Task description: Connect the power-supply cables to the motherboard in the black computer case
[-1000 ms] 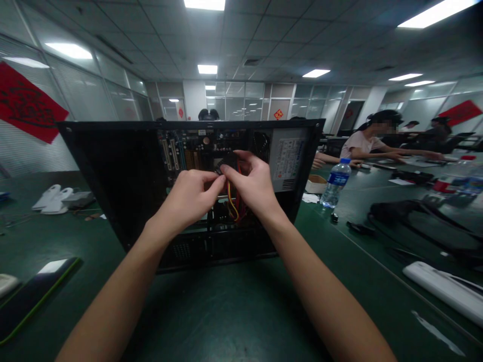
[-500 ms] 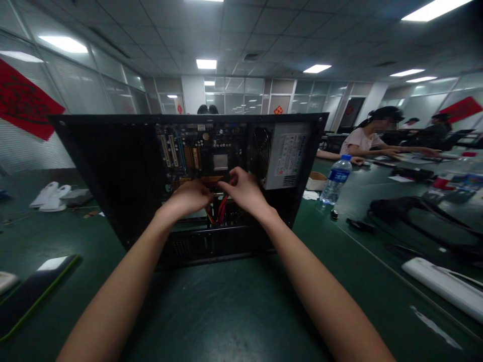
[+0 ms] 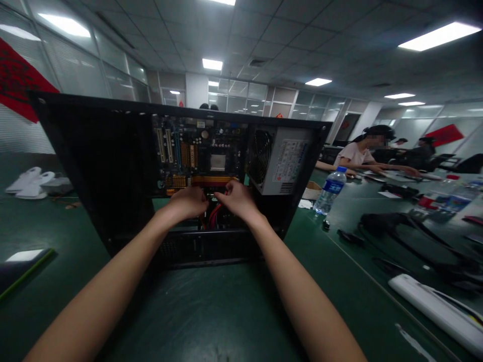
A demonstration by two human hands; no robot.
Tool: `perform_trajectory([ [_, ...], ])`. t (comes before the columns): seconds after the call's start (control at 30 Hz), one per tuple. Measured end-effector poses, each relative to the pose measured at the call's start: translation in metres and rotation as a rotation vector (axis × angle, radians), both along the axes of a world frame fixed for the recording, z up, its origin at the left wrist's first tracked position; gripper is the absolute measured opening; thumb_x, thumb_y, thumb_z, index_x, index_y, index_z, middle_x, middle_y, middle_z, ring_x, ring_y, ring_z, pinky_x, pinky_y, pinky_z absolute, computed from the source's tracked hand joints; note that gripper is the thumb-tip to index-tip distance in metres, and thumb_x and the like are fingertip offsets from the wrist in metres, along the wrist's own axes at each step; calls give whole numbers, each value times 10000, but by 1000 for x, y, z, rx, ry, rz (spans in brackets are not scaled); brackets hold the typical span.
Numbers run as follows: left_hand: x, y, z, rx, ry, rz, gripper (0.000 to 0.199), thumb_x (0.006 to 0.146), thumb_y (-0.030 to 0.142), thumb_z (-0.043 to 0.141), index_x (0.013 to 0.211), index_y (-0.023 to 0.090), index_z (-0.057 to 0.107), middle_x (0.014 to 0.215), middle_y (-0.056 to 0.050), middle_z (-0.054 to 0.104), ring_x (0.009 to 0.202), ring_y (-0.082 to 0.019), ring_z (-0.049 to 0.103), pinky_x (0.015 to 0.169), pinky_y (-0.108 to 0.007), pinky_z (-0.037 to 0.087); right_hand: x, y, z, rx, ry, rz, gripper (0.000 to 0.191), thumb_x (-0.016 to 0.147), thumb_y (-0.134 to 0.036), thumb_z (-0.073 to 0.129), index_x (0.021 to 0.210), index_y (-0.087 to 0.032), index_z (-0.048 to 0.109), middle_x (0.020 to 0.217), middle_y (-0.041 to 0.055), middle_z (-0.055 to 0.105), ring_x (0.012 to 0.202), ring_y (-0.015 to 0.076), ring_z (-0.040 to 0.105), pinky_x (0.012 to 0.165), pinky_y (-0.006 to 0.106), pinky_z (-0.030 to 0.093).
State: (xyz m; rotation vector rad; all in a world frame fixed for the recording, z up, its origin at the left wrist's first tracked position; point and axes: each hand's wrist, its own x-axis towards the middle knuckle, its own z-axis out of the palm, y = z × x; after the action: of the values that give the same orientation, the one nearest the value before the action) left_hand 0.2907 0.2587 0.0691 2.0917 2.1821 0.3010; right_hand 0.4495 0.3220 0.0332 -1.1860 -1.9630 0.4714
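A black computer case (image 3: 166, 106) stands open towards me on the table. Inside it are a motherboard (image 3: 206, 143) and, at the right, a grey power supply (image 3: 289, 161) with a fan. My left hand (image 3: 187, 202) is closed at the lower edge of the motherboard, its fingertips turned inward and partly hidden. Just right of it, my right hand (image 3: 240, 200) pinches at a bundle of red and orange power cables (image 3: 214, 215) that hangs between both hands. What the left fingers grip is too dark to make out. Yellowish memory slots (image 3: 213, 179) lie right above the fingers.
Right of the case stand a water bottle (image 3: 332, 190) and a small cardboard box (image 3: 311, 191). Further right lie black straps (image 3: 400, 229) and a white power strip (image 3: 433, 306). A phone-like slab (image 3: 24, 266) lies at left. A person (image 3: 360, 151) sits at the far right.
The view has shifted and the case now appears slightly tilted, its left side higher. My right hand has lowered a little towards the left hand; both stay at the cables.
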Motion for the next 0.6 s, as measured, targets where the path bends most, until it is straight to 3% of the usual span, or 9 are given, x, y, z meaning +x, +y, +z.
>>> perform_trajectory([
  [0.6, 2, 8, -5, -10, 39, 20, 343, 870, 379, 521, 861, 165, 790, 861, -166, 782, 785, -283, 730, 648, -323, 471, -1, -2, 1, 9, -12, -19, 307, 818, -399, 762, 747, -206, 534, 693, -39, 586, 663, 128, 540, 578, 260, 291],
])
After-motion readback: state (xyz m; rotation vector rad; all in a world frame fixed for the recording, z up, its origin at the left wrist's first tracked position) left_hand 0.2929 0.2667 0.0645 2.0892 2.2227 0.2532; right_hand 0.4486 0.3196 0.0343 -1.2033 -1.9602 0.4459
